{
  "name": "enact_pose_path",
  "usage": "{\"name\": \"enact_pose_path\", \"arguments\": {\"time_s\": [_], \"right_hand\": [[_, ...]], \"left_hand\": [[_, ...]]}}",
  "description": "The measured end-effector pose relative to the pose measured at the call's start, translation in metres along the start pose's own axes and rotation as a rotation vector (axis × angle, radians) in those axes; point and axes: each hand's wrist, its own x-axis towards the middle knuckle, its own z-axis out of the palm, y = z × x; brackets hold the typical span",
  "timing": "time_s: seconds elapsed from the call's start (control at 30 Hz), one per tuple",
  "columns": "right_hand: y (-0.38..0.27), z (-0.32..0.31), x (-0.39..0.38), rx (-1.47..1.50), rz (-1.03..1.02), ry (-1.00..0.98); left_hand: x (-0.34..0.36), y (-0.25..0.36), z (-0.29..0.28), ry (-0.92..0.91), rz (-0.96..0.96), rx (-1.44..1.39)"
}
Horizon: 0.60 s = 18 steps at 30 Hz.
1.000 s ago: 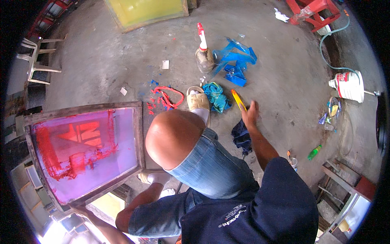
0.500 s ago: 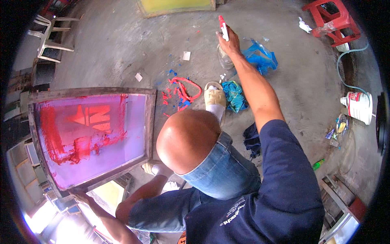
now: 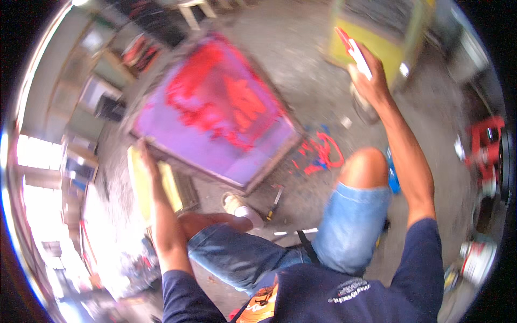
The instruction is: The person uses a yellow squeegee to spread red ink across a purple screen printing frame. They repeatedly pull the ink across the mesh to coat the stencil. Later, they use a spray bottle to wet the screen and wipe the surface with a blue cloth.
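Observation:
My right hand (image 3: 370, 78) is raised and wrapped round the neck of a spray bottle (image 3: 362, 107), whose red and white trigger head (image 3: 353, 51) points up and away. The bottle's body hangs partly hidden below the hand. At the left, my left hand (image 3: 145, 156) grips the near left edge of a screen printing frame (image 3: 188, 167). Its wooden border surrounds a purple mesh smeared with red ink, with a lettered design showing through. The frame stands tilted, and motion blurs it.
Red and blue scraps (image 3: 323, 153) lie on the concrete floor right of the frame. A yellow framed screen (image 3: 344, 46) stands at the back. A yellow panel (image 3: 141, 183) is beside my left forearm. A thin tool (image 3: 276, 203) lies near my foot. At right are a red stool (image 3: 484, 142) and white bucket (image 3: 478, 261).
My view has swung left. The screen frame appears turned and farther up in the picture, with my left hand still at its edge. The spray bottle stays in my right hand.

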Motion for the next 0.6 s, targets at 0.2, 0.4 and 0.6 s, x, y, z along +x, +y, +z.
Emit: {"name": "enact_pose_path", "arguments": {"time_s": [0.2, 0.4, 0.6], "right_hand": [[-0.082, 0.108, -0.008, 0.302, -0.097, -0.229], [-0.117, 0.190, -0.064, 0.398, 0.243, -0.476], [-0.140, 0.216, -0.048, 0.431, 0.340, -0.549]], "left_hand": [[0.014, -0.071, -0.019, 0.221, 0.323, 0.372], [-0.005, -0.067, -0.008, 0.169, 0.035, 0.202], [-0.005, -0.081, -0.015, 0.157, 0.134, 0.193]]}}
